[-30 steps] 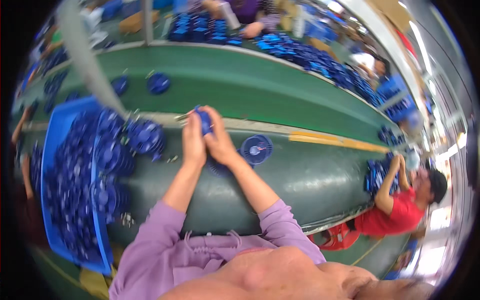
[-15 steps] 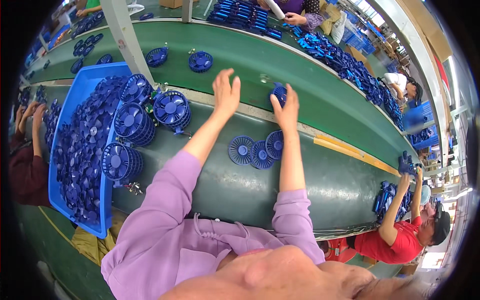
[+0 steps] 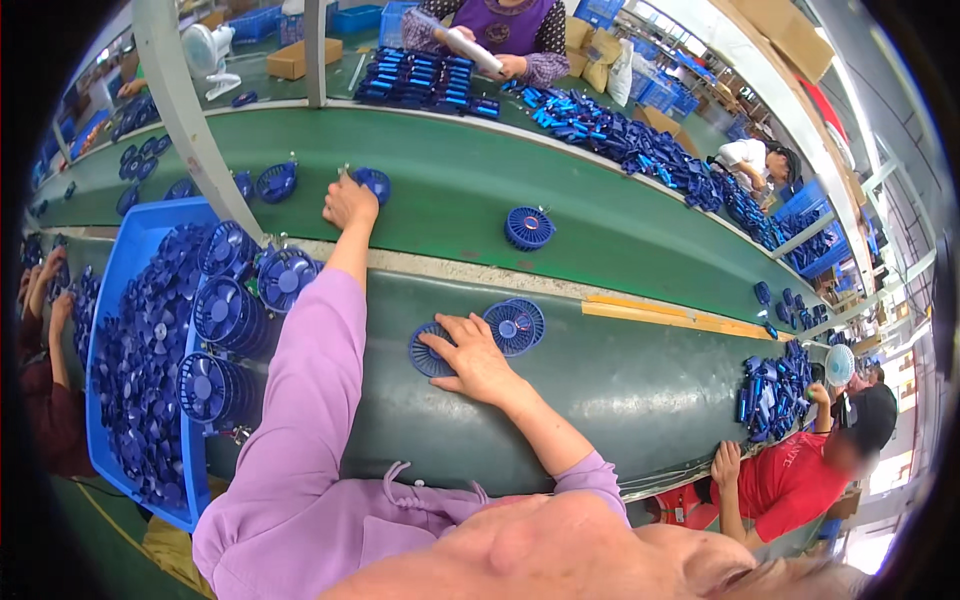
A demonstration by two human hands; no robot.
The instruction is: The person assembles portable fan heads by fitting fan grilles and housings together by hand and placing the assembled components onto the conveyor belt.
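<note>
**Trainee:** State the position of the left hand (image 3: pixel 352 205).

**Instructor:** Clock bearings are taken from the right hand (image 3: pixel 477 362), with 12 at the top of the view. The left hand is at 11 o'clock, over the green belt (image 3: pixel 440 200), in contact with a blue fan housing (image 3: pixel 374 184) on its 1 to 2 o'clock side. Its fingers are bent inward; the fingertips are hidden, so whether they grip cannot be told.

**Trainee:** And the right hand?

**Instructor:** Palm down above the worktop (image 3: pixel 600 385). Its fingers are spread, not closed, and lie across a round blue grille (image 3: pixel 424 361) on its 9 o'clock side.

**Trainee:** List adjacent parts.

**Instructor:** Two overlapping grilles (image 3: pixel 513 326) lie near the fingertips at 1 to 2 o'clock. A separate housing (image 3: pixel 528 229) rests farther out on the belt at 1 o'clock. Stacked housings (image 3: pixel 222 312) stand toward 9 o'clock; beyond them is a blue bin (image 3: pixel 196 475) of fan blades (image 3: pixel 150 370) (loosely heaped, not sorted). A co-worker in red (image 3: pixel 800 485) is at 4 o'clock.
</note>
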